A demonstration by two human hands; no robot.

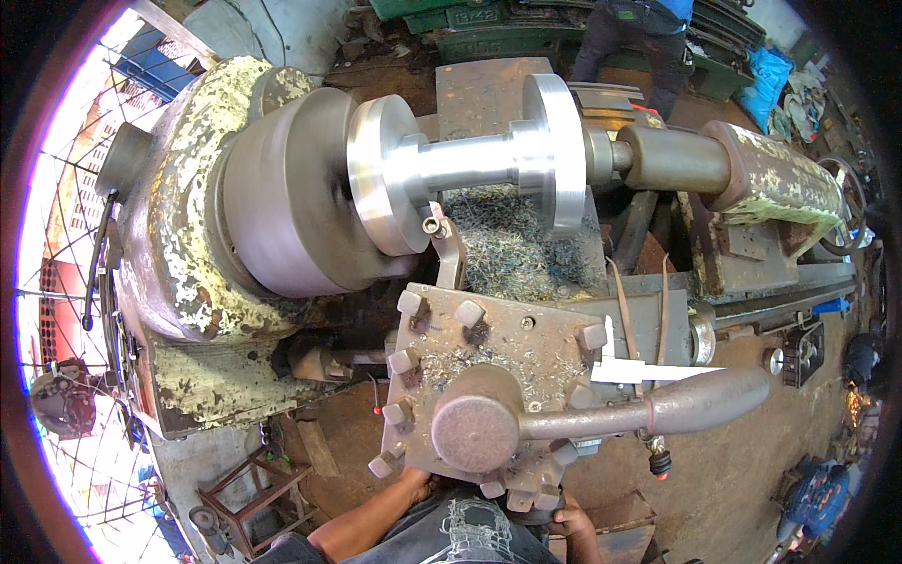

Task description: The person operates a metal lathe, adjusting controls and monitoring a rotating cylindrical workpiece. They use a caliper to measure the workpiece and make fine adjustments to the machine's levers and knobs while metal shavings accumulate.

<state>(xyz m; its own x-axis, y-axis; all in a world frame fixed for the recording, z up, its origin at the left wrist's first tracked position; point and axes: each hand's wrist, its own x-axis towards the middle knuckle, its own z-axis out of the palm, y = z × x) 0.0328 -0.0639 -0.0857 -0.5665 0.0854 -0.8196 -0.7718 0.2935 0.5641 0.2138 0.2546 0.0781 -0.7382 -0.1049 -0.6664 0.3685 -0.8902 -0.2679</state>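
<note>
A shiny flanged metal shaft (465, 162) is held between the blurred lathe chuck (287, 202) and the tailstock (676, 158). The cutting tool (437, 228) reaches up to the shaft's left flange from the square tool post (489, 348). A long clamping lever (601, 420) crosses the tool post. My left hand (420, 481) is below the post's near edge, its fingers mostly hidden. To its right, my right hand (567, 517) curls round a dark round handle (534, 513) under the post's near corner. A caliper (648, 370) lies right of the tool post.
Metal chips (517, 246) are heaped beneath the shaft. The paint-chipped headstock (178, 226) stands at left, by a bright window grille (70, 226). A person (634, 42) stands behind the lathe; another person (816, 498) is at lower right. A metal-framed stand (254, 498) is at lower left.
</note>
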